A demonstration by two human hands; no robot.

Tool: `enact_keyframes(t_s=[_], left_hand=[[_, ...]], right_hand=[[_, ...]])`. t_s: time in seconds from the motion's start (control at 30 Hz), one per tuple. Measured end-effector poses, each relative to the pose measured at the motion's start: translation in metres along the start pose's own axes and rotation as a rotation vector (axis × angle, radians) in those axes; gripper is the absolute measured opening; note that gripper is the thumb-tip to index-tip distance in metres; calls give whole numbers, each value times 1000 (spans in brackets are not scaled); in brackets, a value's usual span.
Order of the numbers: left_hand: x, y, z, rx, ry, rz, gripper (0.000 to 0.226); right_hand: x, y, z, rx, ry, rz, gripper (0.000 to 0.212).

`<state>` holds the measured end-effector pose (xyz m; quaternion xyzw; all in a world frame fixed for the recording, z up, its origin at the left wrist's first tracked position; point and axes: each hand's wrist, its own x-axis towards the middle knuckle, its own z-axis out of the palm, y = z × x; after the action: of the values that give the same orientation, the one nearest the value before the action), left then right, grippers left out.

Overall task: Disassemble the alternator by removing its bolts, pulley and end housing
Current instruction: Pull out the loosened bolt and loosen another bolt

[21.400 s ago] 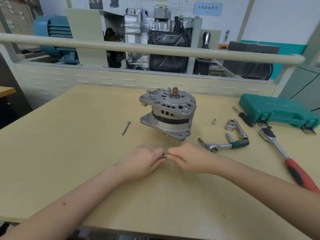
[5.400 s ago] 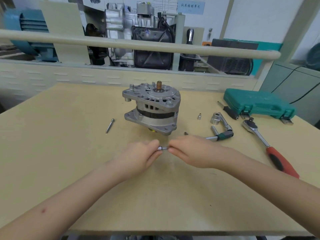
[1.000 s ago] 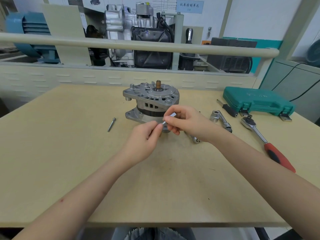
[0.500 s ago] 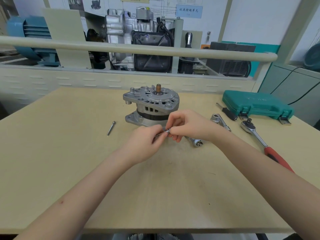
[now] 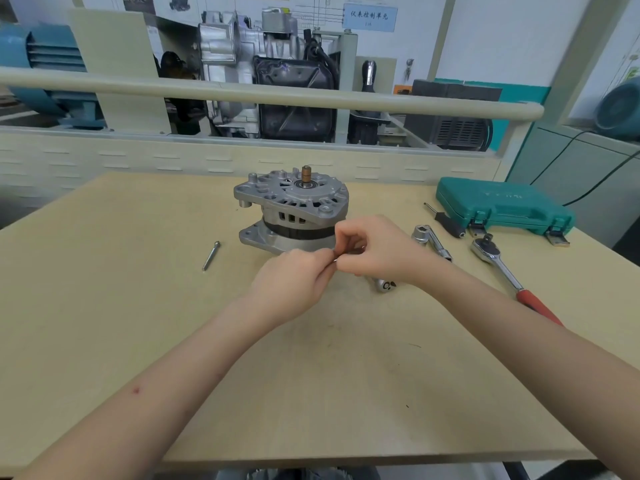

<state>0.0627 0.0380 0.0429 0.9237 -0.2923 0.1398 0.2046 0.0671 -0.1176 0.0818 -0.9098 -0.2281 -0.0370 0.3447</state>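
The grey alternator stands upright on the wooden table, its copper-coloured shaft end pointing up. Just in front of its lower right side, my left hand and my right hand meet fingertip to fingertip. Together they pinch a small metal part, mostly hidden by the fingers, so what it is cannot be told. One loose long bolt lies on the table left of the alternator.
A ratchet head pokes out under my right wrist. A socket on an extension, a red-handled ratchet, a black-handled bit driver and a closed green tool case lie to the right. A rail and engine display stand behind.
Over the last second both hands dropped slightly from beside the alternator's side toward the table, still pinching the small part between them. The alternator and tools have not moved.
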Motion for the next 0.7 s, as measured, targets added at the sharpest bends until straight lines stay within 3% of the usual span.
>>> enact_keyframes(t_s=[0.2, 0.27, 0.37, 0.47, 0.5, 0.57, 0.7], left_hand=[[-3, -2, -1, -68, 5, 12, 24], [-9, -17, -6, -199, 41, -75, 27], [-20, -37, -8, -417, 77, -257, 22], [-23, -37, 3, -702, 113, -392, 14], [-22, -35, 7, -794, 109, -425, 15], [-20, -33, 10, -963, 84, -486, 16], [-20, -31, 11, -1129, 47, -478, 18]], right_hand=[[-3, 18, -13, 157, -42, 88, 12], [-8, 45, -34, 167, 94, 174, 3], [-22, 85, -43, 21, 258, 308, 28], [-28, 105, -9, -208, 25, 337, 47], [-29, 110, 3, -367, -45, 316, 49], [-29, 116, 15, -554, -32, 243, 45], [-28, 119, 17, -516, 18, 200, 37]])
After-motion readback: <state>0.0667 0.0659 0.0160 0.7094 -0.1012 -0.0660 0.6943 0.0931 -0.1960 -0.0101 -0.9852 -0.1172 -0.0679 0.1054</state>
